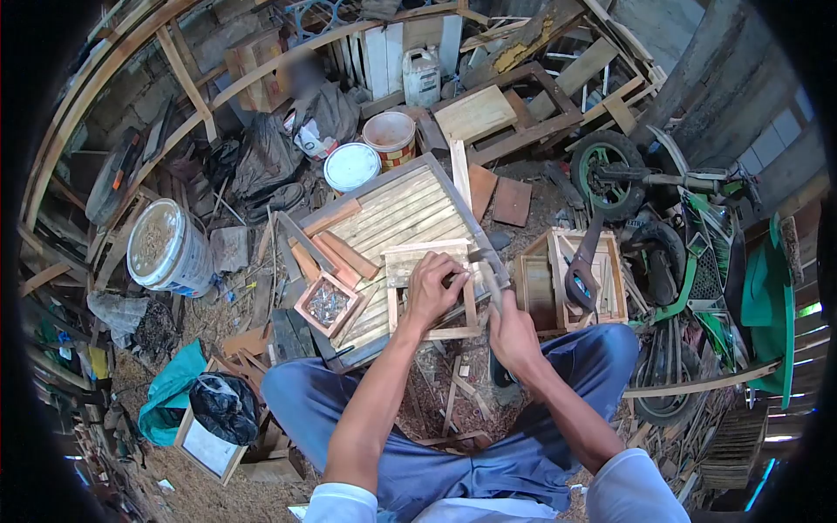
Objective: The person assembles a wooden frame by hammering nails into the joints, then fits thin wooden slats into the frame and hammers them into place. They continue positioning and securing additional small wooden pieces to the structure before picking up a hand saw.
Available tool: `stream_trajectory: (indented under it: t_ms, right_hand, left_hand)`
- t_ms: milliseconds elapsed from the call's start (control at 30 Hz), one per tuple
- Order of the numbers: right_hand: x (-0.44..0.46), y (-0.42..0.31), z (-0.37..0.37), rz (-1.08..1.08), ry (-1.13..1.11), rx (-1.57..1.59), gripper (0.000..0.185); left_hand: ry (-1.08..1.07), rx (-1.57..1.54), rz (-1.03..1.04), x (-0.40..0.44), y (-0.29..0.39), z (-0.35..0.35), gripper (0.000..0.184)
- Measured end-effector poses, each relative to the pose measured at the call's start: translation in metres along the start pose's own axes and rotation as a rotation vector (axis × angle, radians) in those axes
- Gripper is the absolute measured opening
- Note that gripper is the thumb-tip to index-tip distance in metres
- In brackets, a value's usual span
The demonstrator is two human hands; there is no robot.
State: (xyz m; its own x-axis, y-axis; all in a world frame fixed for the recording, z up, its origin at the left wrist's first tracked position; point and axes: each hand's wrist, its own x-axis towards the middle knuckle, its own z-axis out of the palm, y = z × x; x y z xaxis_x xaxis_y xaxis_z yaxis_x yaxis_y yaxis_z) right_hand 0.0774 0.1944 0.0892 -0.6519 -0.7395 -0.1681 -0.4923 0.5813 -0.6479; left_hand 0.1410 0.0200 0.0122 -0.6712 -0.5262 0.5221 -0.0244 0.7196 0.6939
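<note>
My right hand [513, 336] is closed around the handle of a hammer [496, 286]. The hammer's head is close to the fingers of my left hand [432, 286]. That left hand rests at the top of a small wooden frame [471, 305], its fingertips pinched together near the right upright; what they hold, if anything, is too small to make out. Beneath the frame lies a slatted wooden panel [397, 205] with a dark border. On the panel's left part sits a small square wooden box [340, 327] with small metal pieces, likely nails, inside.
Loose wood strips [347, 254] lie beside the small box. At right stand a wooden cabinet [536, 292], a handsaw [586, 257] and a green motorbike [689, 288]. Buckets [353, 167] stand behind the panel, with another bucket [179, 261] at left. Wood scraps litter the floor.
</note>
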Motion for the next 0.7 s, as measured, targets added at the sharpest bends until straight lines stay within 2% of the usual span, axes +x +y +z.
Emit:
stream_trajectory:
  t_ms: [67,167,267,367,467,567,667,700]
  right_hand:
    - [0.007,0.007,0.0,0.02,-0.076,-0.14,0.024]
    - [0.0,-0.005,-0.005,-0.003,0.055,0.071,0.023]
    - [0.006,0.007,0.0,0.037,-0.082,-0.107,0.021]
    - [0.001,0.001,-0.001,0.0,0.03,0.039,0.022]
    - [0.005,0.01,0.005,0.003,-0.069,-0.105,0.022]
    - [0.002,0.001,0.0,0.021,0.021,0.013,0.023]
    - [0.006,0.011,0.005,0.024,-0.076,-0.082,0.024]
    - [0.004,0.011,0.002,0.016,-0.036,-0.049,0.024]
  left_hand:
    - [-0.01,0.005,-0.014,-0.004,0.001,0.002,0.011]
    - [-0.007,0.007,-0.011,0.0,0.0,-0.002,0.011]
    - [-0.015,-0.007,-0.012,0.001,0.005,0.001,0.01]
    - [0.0,0.007,0.013,0.0,0.0,0.0,0.01]
    - [-0.008,0.021,-0.017,-0.003,-0.001,0.001,0.01]
    - [-0.002,0.016,-0.009,0.002,0.001,-0.001,0.01]
    - [-0.014,0.024,-0.024,0.0,-0.001,0.002,0.011]
    - [-0.015,0.016,-0.015,0.001,0.0,0.003,0.01]
